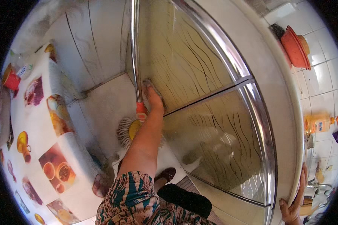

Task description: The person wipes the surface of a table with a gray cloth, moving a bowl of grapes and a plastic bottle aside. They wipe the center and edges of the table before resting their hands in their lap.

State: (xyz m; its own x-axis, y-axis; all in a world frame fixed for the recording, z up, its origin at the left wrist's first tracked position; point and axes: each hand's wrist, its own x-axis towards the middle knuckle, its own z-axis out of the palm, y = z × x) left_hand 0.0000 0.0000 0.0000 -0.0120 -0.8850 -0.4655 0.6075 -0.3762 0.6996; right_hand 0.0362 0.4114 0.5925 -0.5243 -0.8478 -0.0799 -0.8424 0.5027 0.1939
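Note:
My left hand (153, 98) reaches down, its arm in a patterned sleeve (127, 198). It presses a grey cloth (158, 91) against the yellowish, wavy-lined cabinet panel (187, 56), near the panel's inner edge; its fingers are partly hidden. Close beside that hand stands a mop's metal handle (135, 48), with an orange-red joint (140, 108). Its stringy grey head with a yellow centre (133, 129) rests on the floor, partly behind my forearm. At the lower right, my right hand (293, 210) grips the pale counter edge (297, 150), thumb on the near side and fingers over the rim.
A table with a printed cloth (30, 127) stands at left, bearing a red container (11, 77). Shiny metal trim (257, 123) frames the cabinet. Across the counter are an orange bottle (319, 122) and a red bowl (296, 48). Brown shoes (166, 174) and a black oblong shape (186, 200) appear below.

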